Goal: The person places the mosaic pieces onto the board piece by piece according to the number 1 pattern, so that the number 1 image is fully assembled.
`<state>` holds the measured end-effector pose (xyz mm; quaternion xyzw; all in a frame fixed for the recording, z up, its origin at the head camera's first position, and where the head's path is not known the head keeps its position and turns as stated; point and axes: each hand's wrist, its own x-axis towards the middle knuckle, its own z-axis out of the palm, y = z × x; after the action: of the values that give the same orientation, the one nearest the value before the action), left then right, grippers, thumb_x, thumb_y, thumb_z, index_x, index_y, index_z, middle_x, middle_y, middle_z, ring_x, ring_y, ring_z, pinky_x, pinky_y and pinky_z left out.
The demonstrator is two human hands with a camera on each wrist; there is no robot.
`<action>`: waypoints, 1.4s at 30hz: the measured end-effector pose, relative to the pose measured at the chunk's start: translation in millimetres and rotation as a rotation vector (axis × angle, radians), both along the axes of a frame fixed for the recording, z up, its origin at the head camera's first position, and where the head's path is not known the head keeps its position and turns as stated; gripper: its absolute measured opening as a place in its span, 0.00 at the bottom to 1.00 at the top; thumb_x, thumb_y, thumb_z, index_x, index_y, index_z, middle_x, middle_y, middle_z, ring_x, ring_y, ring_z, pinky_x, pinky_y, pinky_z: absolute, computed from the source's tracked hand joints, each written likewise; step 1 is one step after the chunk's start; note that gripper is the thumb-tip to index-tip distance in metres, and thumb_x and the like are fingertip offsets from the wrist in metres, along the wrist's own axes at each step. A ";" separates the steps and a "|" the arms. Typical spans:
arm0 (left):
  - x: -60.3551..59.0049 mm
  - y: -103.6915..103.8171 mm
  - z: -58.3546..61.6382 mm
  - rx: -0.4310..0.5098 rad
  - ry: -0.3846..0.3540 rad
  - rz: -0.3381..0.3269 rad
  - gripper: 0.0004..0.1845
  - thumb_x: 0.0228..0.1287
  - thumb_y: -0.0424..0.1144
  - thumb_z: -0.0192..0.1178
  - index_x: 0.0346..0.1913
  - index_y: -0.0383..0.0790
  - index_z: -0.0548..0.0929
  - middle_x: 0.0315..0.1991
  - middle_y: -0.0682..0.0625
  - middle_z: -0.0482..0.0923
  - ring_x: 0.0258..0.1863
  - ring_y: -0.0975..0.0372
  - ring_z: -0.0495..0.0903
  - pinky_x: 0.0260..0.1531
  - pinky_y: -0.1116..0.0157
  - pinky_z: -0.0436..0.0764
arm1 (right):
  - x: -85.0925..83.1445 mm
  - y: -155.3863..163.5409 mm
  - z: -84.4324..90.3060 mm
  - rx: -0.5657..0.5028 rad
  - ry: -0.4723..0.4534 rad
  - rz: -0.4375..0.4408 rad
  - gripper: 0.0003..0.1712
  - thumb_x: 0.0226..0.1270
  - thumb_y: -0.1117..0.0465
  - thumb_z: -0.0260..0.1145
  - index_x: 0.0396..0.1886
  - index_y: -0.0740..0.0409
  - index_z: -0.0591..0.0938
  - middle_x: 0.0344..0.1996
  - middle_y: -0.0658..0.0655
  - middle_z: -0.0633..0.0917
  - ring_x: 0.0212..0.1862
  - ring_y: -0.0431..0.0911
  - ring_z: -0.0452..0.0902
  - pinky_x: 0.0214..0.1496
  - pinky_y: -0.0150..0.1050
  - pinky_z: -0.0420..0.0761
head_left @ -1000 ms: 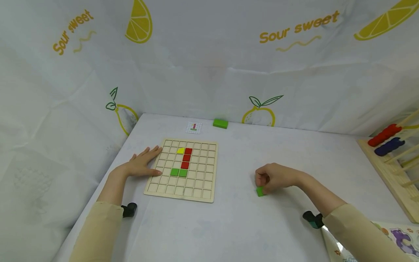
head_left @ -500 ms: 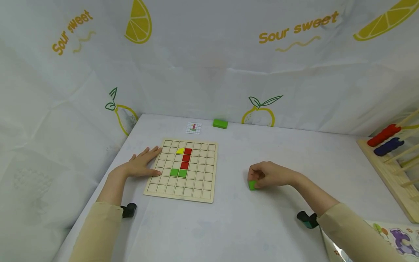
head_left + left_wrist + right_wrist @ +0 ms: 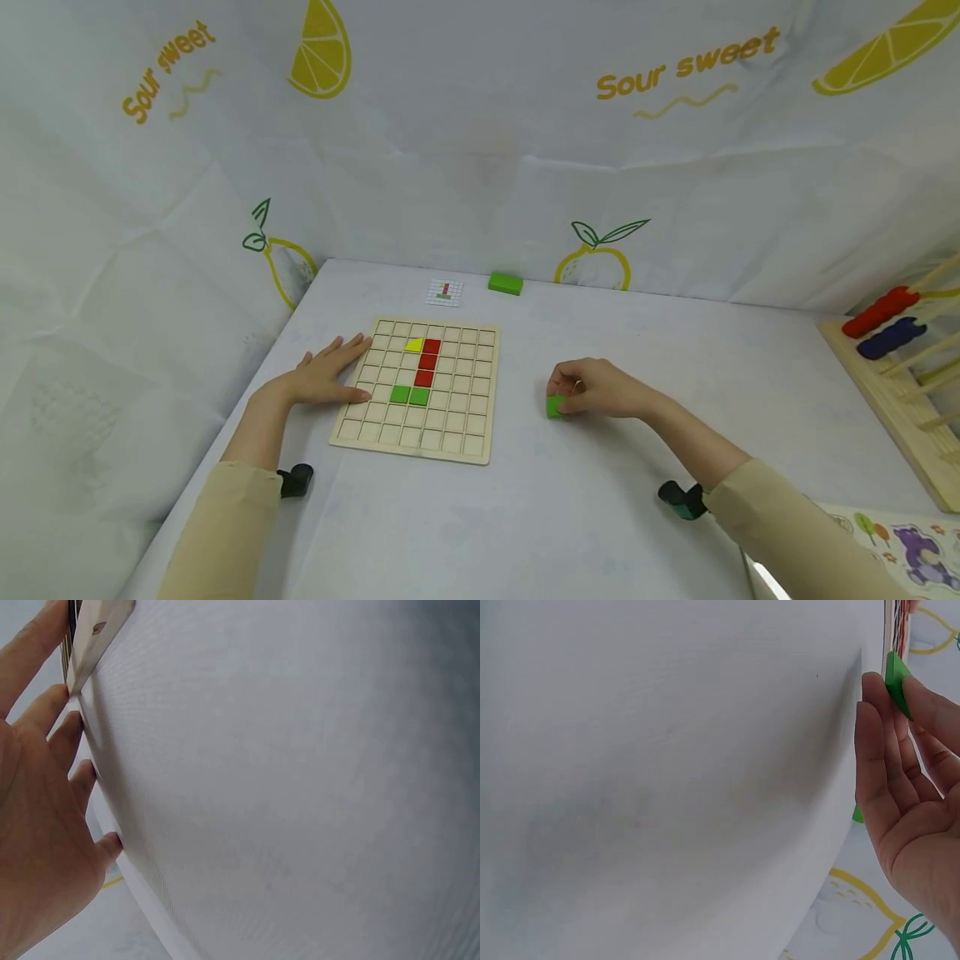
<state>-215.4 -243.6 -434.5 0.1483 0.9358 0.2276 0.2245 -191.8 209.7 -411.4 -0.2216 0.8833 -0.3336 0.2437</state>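
A person's right hand [image 3: 596, 390] pinches a small green block [image 3: 554, 406] between thumb and curled fingers [image 3: 881, 712], low over the white desk [image 3: 600, 500] just right of a wooden grid board [image 3: 418, 388]. The left hand [image 3: 322, 379] lies flat against the board's left edge, fingers [image 3: 45, 724] straight and slightly spread. On the board sit a yellow tile [image 3: 413, 344], three red tiles [image 3: 427, 361] and two green tiles [image 3: 409, 395]. A pattern card [image 3: 445, 292] and a longer green block [image 3: 505, 283] lie beyond it.
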 end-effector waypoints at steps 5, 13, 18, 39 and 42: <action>-1.0 -0.3 -0.1 0.006 -0.004 -0.001 0.55 0.57 0.60 0.66 0.80 0.47 0.47 0.82 0.41 0.41 0.80 0.40 0.35 0.70 0.28 0.33 | -1.4 -10.9 0.1 -0.017 0.001 -0.038 0.08 0.59 0.65 0.68 0.38 0.53 0.83 0.27 0.50 0.78 0.33 0.42 0.73 0.35 0.32 0.76; -0.8 -2.8 -0.3 0.016 -0.007 -0.007 0.56 0.56 0.64 0.65 0.80 0.50 0.46 0.82 0.44 0.39 0.81 0.42 0.33 0.70 0.29 0.31 | -3.8 -30.8 0.9 -0.060 0.020 -0.079 0.07 0.59 0.65 0.70 0.38 0.53 0.84 0.29 0.49 0.81 0.32 0.42 0.75 0.35 0.33 0.77; -0.1 -2.7 0.0 0.020 -0.004 -0.011 0.56 0.56 0.65 0.64 0.80 0.50 0.46 0.82 0.44 0.39 0.81 0.42 0.33 0.70 0.29 0.31 | -6.0 -44.0 0.3 -0.103 0.034 -0.091 0.07 0.59 0.65 0.70 0.38 0.54 0.84 0.30 0.50 0.82 0.31 0.40 0.76 0.34 0.31 0.78; -1.0 -1.9 -1.3 0.021 -0.001 0.001 0.56 0.56 0.62 0.66 0.80 0.46 0.47 0.82 0.41 0.40 0.81 0.40 0.34 0.69 0.27 0.32 | -12.5 -104.5 -7.9 -0.226 0.078 -0.191 0.08 0.57 0.65 0.73 0.38 0.57 0.85 0.32 0.53 0.83 0.30 0.40 0.77 0.34 0.30 0.78; -0.6 -2.5 -2.4 0.002 0.001 0.002 0.56 0.57 0.64 0.64 0.80 0.48 0.46 0.82 0.44 0.40 0.81 0.43 0.34 0.71 0.29 0.32 | -12.9 -113.4 -11.5 -0.224 0.085 -0.201 0.08 0.57 0.65 0.74 0.37 0.56 0.85 0.31 0.53 0.83 0.29 0.40 0.76 0.33 0.30 0.77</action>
<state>-215.9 -246.1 -436.9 0.1476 0.9359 0.2287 0.2235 -204.7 96.3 -422.9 -0.1720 0.8679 -0.4429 0.1452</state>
